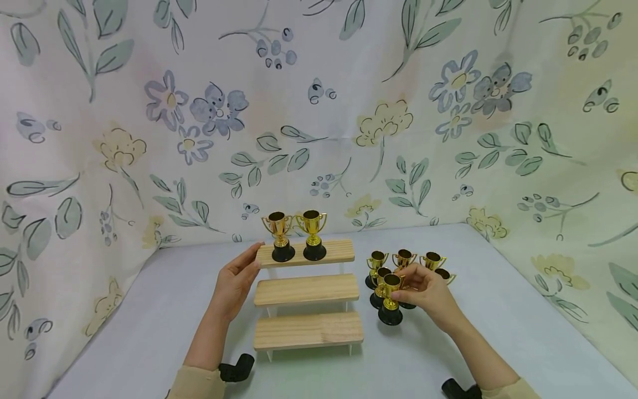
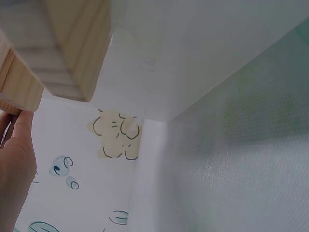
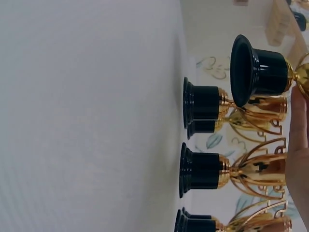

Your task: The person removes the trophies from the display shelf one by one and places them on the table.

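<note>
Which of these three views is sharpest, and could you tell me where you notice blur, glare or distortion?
Head view: sharpest, evenly lit, soft shadows, though the wide lens bows the backdrop; the trophy in the right hand is crisp. Left wrist view: the wooden shelf is close and blurred beside the left hand. Right wrist view: turned sideways, with glare on the gold cups.

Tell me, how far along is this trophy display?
Early on. Two gold trophies already stand on the top step of the wooden three-step riser; the middle and bottom steps are bare. The right hand grips one trophy, its base lifted off the table in the wrist view. The left hand steadies the riser's top step. A cluster of trophies waits beside it.
</note>
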Available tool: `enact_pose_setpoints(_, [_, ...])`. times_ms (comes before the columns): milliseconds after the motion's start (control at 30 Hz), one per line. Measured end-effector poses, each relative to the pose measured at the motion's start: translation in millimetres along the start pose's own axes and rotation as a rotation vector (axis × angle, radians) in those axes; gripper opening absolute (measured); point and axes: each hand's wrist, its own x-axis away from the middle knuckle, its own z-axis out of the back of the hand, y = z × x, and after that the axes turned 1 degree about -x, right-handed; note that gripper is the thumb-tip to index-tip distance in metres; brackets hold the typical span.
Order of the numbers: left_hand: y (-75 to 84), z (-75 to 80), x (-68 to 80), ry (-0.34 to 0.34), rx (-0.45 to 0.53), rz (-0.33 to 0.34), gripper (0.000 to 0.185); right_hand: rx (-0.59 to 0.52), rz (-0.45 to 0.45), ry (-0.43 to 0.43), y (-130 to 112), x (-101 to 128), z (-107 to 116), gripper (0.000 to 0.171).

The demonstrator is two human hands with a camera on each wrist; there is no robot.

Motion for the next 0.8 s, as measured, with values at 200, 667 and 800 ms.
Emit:
enact_pose_setpoints(200, [-0.5,-0.2,0.6,-0.005,0.002,-0.007,0.06,-0.018,-0.007,-0.066,7,-1,2,0.033])
enact_pose_setpoints(667, [-1.7,0.6,0.7,-0.012,-0.009,-0.023,0.059,-0.075,-0.011,-0.126,17,-1,5,0.029])
enact_pose_setpoints(800, [-1.2,0.4,1.3,-0.017,-0.012,-0.019,0.06,-0.082,-0.013,-0.161,17,-1,4,0.03])
